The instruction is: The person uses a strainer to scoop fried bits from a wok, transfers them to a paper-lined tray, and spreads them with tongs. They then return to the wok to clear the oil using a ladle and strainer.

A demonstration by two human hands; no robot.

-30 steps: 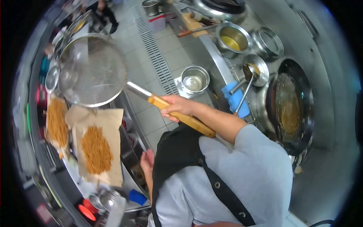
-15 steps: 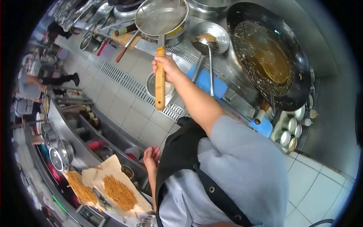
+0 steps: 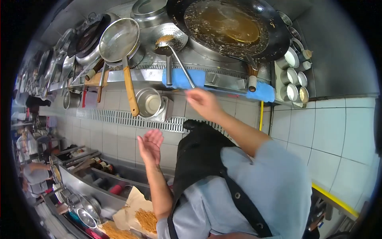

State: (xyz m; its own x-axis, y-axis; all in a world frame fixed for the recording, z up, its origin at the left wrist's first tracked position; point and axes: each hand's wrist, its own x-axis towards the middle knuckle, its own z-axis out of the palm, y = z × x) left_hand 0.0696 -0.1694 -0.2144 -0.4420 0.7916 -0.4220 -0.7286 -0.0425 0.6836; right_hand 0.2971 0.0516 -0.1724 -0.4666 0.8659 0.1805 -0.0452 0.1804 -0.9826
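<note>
My right hand (image 3: 203,102) is just below the end of the long handle of a ladle (image 3: 181,65), its fingers blurred; whether it touches the handle I cannot tell. The ladle rests in a perforated strainer (image 3: 179,36) with brown bits. My left hand (image 3: 151,146) is raised over the floor, palm up, fingers apart, holding nothing. A wire-mesh strainer (image 3: 119,39) with a wooden handle (image 3: 130,91) lies on the counter, the handle hanging over the edge. At the top, a large black wok (image 3: 278,38) holds brown oil.
A metal pot (image 3: 149,102) stands below the counter edge, beside the wooden handle. Blue cloths (image 3: 260,92) lie along the edge. Small metal containers (image 3: 291,92) stand at right. Brown crumbs on paper (image 3: 133,207) lie at lower left. Another person (image 3: 36,175) is at far left.
My right hand has let go of the mesh strainer's wooden handle and moved right toward the ladle. My left hand has risen and opened. The view has turned.
</note>
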